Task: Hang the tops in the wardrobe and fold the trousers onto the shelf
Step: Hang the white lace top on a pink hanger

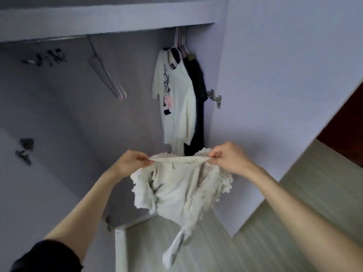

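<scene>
Head view, looking forward and slightly up into an open wardrobe (pixel 121 107). Both hands are raised in front of the opening and hold one pale, lace-edged top (pixel 180 191) stretched between them by its upper edge. The left hand (pixel 131 163) pinches the left end of that edge between thumb and curled fingers; the right hand (pixel 225 157) pinches the right end in the same way, with the fabric drawn taut from one to the other. Below this edge the top hangs free in loose folds, and a narrow strip of it trails down toward the floor (pixel 294 203) (striped, pale grey-green). The top touches nothing but the hands.

Inside the wardrobe, a rail (pixel 59 38) runs beneath the upper shelf (pixel 106 18). At the right end of the rail hang a white printed T-shirt (pixel 176 103) and, just behind it against the side wall, a dark garment (pixel 198 107), each on its own hanger. Further left, well apart from these, two empty hangers (pixel 104 73) hang tilted from the rail. A metal hinge (pixel 215 97) is fixed to the right side panel, near the dark garment. Dark fittings on the left inner wall are too blurred to identify. A dark sleeve (pixel 45 256) covers the upper left arm.
</scene>
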Tool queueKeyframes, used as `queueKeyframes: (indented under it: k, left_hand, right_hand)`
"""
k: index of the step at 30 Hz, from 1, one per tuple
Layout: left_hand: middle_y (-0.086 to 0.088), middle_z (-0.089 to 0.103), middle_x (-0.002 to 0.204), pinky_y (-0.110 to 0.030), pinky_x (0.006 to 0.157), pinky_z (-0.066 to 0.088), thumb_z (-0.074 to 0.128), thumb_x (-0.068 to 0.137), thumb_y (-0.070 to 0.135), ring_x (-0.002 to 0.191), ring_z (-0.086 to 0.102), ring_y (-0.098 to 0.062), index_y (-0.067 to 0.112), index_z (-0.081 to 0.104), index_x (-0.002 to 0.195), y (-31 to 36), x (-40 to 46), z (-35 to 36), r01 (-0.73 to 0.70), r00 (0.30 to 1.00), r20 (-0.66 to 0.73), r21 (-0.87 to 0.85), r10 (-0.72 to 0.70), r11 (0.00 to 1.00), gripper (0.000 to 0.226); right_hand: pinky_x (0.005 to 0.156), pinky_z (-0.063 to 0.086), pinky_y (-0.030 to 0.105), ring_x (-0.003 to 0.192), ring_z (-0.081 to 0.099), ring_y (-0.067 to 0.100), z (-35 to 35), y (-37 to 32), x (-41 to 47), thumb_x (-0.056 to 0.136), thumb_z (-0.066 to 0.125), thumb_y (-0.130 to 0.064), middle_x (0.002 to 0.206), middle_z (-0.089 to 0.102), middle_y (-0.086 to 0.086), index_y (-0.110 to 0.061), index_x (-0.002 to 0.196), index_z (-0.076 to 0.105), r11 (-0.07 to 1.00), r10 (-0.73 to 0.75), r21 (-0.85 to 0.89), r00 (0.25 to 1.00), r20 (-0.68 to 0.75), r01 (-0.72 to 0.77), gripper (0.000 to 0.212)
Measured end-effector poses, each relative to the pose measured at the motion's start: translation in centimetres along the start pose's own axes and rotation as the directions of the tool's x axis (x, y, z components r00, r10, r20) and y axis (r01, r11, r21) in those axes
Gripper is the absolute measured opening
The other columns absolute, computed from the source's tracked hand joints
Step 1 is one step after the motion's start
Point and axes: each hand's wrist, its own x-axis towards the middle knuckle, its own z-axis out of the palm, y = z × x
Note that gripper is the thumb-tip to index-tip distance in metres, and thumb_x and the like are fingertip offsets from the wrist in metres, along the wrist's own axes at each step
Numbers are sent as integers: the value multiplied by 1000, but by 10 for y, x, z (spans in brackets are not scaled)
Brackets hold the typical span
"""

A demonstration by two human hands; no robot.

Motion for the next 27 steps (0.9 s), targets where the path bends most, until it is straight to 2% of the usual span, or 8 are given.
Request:
queueKeyframes:
  k: [2,4,7,13,18,23,25,27]
  left_hand:
    - [10,61,69,-8,60,37,68,85,19,65,50,1,13,71,82,-2,-2,-16,18,997,-74,-24,-20,1000,7]
    - [12,59,64,-8,58,37,69,85,19,60,49,1,15,70,78,-7,-4,-32,53,987,-147,-63,-62,997,9]
    - [11,64,71,-13,64,40,66,87,21,66,54,0,21,70,77,-18,-6,-57,99,968,-221,-91,-117,991,11]
    - [2,66,79,-18,72,43,63,89,17,77,56,-10,18,72,78,-43,12,-97,164,944,-248,-221,-218,961,15]
    - [-6,67,89,-25,78,46,59,91,13,86,59,-17,12,71,87,-63,53,-128,172,933,-245,-343,-265,924,12]
    - [-8,62,84,-22,73,42,60,91,15,79,54,-17,0,68,90,-72,87,-156,154,942,-224,-371,-249,916,17]
    - [-11,55,82,-25,71,37,61,90,17,78,48,-18,-10,64,92,-75,101,-167,160,946,-222,-312,-236,937,27]
    - [-10,53,82,-26,71,35,61,90,18,79,47,-16,-14,62,94,-78,112,-174,177,950,-201,-277,-237,945,32]
  right_hand:
    - [68,42,22,78,63,8,-1,-8,27,77,75,-27,71,62,-15,-22,84,76,998,-65,-23,996,58,67,8]
    - [72,42,21,79,62,8,3,-19,53,77,76,-25,73,62,-14,-23,85,76,992,-124,-16,988,95,126,8]
    - [81,48,25,82,63,8,11,-39,87,77,76,-24,76,64,-14,-22,86,76,982,-188,30,973,137,185,9]
    - [74,44,23,76,59,4,32,-80,162,79,74,-23,70,60,-22,-24,81,75,952,-306,40,936,175,304,3]
    - [78,45,22,84,59,5,58,-112,236,80,74,-23,89,68,-11,-18,92,75,947,-306,-22,924,227,319,13]
    - [66,49,18,69,61,10,86,-138,302,88,66,-18,90,71,7,-5,95,72,970,-217,-7,874,435,244,16]
    - [62,47,16,64,58,14,92,-149,327,94,57,-16,97,69,17,3,102,68,982,-162,158,903,398,107,23]
    - [68,48,22,65,57,17,94,-164,352,99,47,-19,101,67,20,5,110,63,939,-105,343,951,291,-1,31]
